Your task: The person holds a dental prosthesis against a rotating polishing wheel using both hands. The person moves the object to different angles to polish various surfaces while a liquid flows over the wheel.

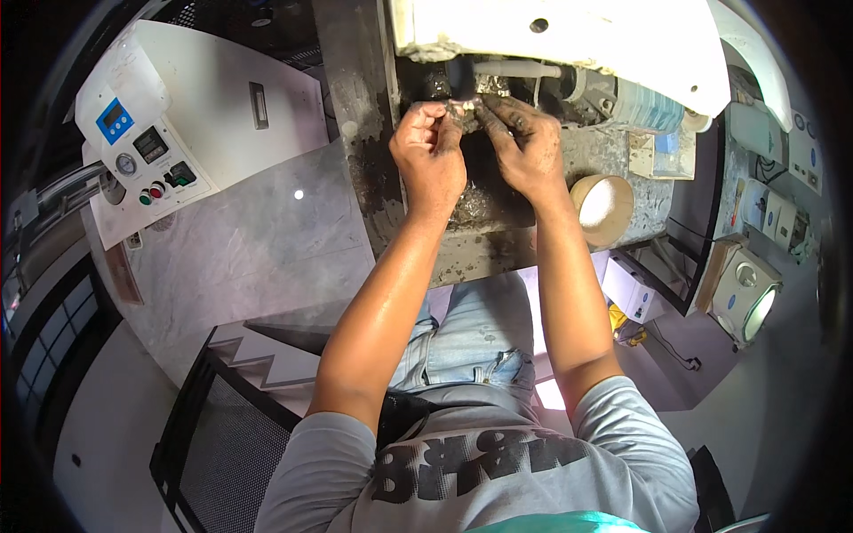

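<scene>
My left hand (429,160) and my right hand (526,147) meet under the edge of a white machine hood (569,27). Between their fingertips they pinch a small pale piece (469,105), too small to make out its kind. Wet grey smears cover the fingers, most of all on the right hand. Just beyond the piece is a dark, blurred wheel-like part (462,78); whether the two touch I cannot tell. Below the hands lies a dark, wet, grimy tray (484,204).
A round tan bowl (582,213) with a bright whitish inside stands right of my right forearm. Behind it are a clear bluish bottle (649,108) lying on its side and a small box (662,158). At left stands a white cabinet (231,89) with a control panel.
</scene>
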The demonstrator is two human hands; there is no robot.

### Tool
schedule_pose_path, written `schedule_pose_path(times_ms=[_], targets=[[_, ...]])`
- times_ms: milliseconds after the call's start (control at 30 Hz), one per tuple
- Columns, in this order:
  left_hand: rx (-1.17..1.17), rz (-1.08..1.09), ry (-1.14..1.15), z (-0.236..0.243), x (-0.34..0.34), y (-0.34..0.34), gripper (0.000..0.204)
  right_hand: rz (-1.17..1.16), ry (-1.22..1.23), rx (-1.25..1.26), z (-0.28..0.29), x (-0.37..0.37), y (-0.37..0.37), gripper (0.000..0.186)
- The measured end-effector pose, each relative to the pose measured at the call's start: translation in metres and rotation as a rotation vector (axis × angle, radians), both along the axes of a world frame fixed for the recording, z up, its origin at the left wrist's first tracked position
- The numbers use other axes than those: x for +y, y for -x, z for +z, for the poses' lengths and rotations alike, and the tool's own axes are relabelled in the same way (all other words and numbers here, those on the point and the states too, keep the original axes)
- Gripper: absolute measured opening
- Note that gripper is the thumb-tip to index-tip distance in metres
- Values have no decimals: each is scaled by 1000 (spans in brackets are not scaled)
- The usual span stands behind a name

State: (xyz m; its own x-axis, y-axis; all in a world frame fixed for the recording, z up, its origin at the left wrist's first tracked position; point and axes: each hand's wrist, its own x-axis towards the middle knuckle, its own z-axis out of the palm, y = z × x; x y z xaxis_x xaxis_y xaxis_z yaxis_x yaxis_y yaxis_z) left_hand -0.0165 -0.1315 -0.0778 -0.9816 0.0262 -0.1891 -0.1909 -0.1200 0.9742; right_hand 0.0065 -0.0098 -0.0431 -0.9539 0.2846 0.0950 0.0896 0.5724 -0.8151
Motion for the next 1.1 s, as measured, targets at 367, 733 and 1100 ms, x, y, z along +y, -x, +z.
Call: schedule_pose_path(times_ms=[367, 733, 1100], targets=[[-245, 61, -345, 4, -3, 8, 12, 83, -223, -45, 18, 3, 11, 21], [-465, 233, -639, 17, 14, -1, 12, 3, -106, -143, 22, 4, 13, 23], [-472, 308, -672, 13, 21, 0, 13, -13, -125, -162, 14, 0, 16, 25]])
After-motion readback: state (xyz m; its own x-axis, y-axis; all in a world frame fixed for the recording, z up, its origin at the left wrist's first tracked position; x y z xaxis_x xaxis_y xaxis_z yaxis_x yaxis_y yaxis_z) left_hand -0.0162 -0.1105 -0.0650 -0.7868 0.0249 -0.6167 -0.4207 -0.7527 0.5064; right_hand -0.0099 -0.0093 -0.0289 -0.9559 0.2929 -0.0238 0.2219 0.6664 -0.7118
